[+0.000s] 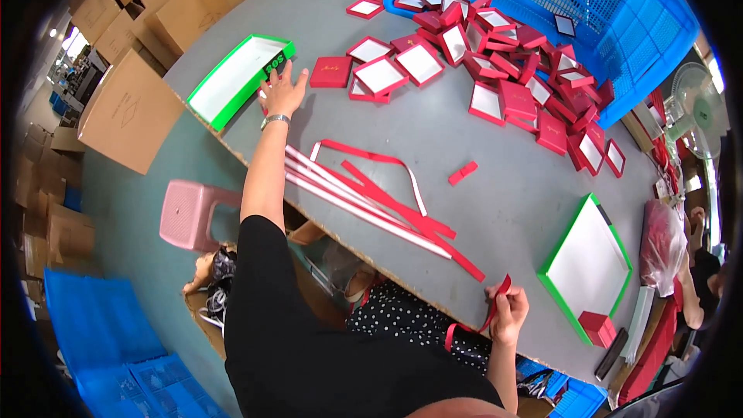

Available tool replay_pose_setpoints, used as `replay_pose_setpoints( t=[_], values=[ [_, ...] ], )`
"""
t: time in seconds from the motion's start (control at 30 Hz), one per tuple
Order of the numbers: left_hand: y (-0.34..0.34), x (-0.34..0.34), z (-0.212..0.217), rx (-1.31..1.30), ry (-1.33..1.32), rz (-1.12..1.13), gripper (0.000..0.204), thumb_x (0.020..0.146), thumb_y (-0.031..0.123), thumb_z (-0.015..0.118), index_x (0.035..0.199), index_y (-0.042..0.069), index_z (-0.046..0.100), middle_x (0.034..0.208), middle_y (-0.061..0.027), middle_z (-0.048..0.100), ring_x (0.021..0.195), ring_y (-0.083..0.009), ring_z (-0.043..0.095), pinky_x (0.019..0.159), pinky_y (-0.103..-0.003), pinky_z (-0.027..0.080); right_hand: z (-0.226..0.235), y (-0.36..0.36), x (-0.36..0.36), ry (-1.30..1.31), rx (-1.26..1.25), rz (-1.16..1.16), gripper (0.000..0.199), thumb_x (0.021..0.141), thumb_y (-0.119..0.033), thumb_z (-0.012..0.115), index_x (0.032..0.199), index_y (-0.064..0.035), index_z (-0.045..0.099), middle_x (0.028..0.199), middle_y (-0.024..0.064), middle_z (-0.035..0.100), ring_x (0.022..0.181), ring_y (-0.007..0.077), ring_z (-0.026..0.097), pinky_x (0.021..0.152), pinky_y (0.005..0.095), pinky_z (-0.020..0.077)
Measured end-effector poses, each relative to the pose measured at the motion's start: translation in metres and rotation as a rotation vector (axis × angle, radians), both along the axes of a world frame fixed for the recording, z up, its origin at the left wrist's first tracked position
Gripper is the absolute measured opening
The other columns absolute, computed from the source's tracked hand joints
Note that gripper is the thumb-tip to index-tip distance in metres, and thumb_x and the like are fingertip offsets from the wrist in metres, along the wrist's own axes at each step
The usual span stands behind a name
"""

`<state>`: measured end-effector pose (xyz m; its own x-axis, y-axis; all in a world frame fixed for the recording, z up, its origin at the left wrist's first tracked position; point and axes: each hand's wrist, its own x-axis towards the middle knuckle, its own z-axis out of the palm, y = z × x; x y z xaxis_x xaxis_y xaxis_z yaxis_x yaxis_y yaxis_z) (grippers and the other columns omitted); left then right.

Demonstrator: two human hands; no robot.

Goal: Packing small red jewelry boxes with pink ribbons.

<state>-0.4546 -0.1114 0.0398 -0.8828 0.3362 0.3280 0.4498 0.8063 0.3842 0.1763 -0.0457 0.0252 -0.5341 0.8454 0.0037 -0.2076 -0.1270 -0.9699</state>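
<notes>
My left hand [283, 99] is stretched out to the far left, fingers spread, beside the near side of a green-rimmed white tray [232, 76]; I cannot tell whether it touches the rim. Close to the table's front edge, my right hand [508, 316] pinches a red ribbon [495, 303], whose loose end hangs down past the edge. Between the hands lie several long red and white strips [379, 205]. A small red bow [463, 173] rests beyond them. Nearest the left hand on its right is a red box lid [330, 72].
A blue plastic crate [650, 39] lies tipped at the back, red box parts [517, 99] spilling from it. A second green-rimmed tray [588, 259] at the right has a red box [597, 328] at its near corner. Cartons [128, 112] and a pink stool [190, 213] stand left.
</notes>
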Motion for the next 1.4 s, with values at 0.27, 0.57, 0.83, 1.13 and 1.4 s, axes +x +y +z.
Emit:
replay_pose_setpoints(
  t=[0.27,0.57,0.83,1.13,1.4],
  values=[
    [0.095,0.078,-0.012,-0.219,-0.127,-0.446,0.064,0.089,0.058,0.04,0.143,0.022,0.04,0.154,-0.0202,0.019,0.14,-0.0379,0.026,0.104,-0.06,0.023,0.003,0.012,0.001,0.034,-0.122,-0.054,0.012,0.089,-0.012,0.059,0.093,-0.0036,0.052,0.084,0.0114,0.058,0.083,0.0211,0.055,0.086,0.0412,0.0472],
    [0.159,0.079,0.053,0.224,-1.043,-1.101,0.039,0.097,0.03,0.052,0.13,0.009,0.053,0.125,-0.0137,0.057,0.114,-0.0219,0.056,0.096,-0.034,0.044,0.011,0.047,0.001,0.053,-0.589,0.069,0.004,0.085,0.001,0.055,0.088,-0.0002,0.056,0.08,0.0158,0.063,0.083,0.029,0.063,0.08,0.0497,0.0531],
    [0.29,-0.15,0.026,0.1,-0.085,-0.499,0.042,0.082,0.023,0.062,0.121,0.008,0.058,0.124,-0.0181,0.058,0.114,-0.036,0.055,0.095,-0.042,0.045,0.029,0.059,-0.007,0.079,-0.933,-0.026,0.004,0.085,-0.005,0.058,0.088,-0.0024,0.058,0.079,0.0169,0.065,0.101,0.0404,0.063,0.092,0.0644,0.0452],
    [0.386,-0.192,0.022,-0.455,-0.103,-0.588,0.1,0.061,0.059,0.077,0.145,0.021,0.036,0.152,-0.0109,0.029,0.144,-0.0367,0.013,0.111,-0.058,0.02,0.031,0.053,-0.01,0.057,-0.96,-0.253,0.003,0.08,-0.004,0.061,0.083,-0.0024,0.06,0.077,0.0177,0.065,0.1,0.0432,0.063,0.088,0.0694,0.0445],
    [0.311,-0.172,-0.005,-0.389,0.151,-0.567,0.08,0.082,0.055,0.06,0.148,0.019,0.031,0.153,-0.0064,0.03,0.141,-0.0404,0.019,0.112,-0.057,0.015,0.036,0.058,-0.019,-0.003,-1.026,-0.313,0.007,0.082,-0.001,0.053,0.082,-0.0023,0.06,0.077,0.0162,0.065,0.102,0.0419,0.063,0.09,0.0638,0.0464]
  ],
)
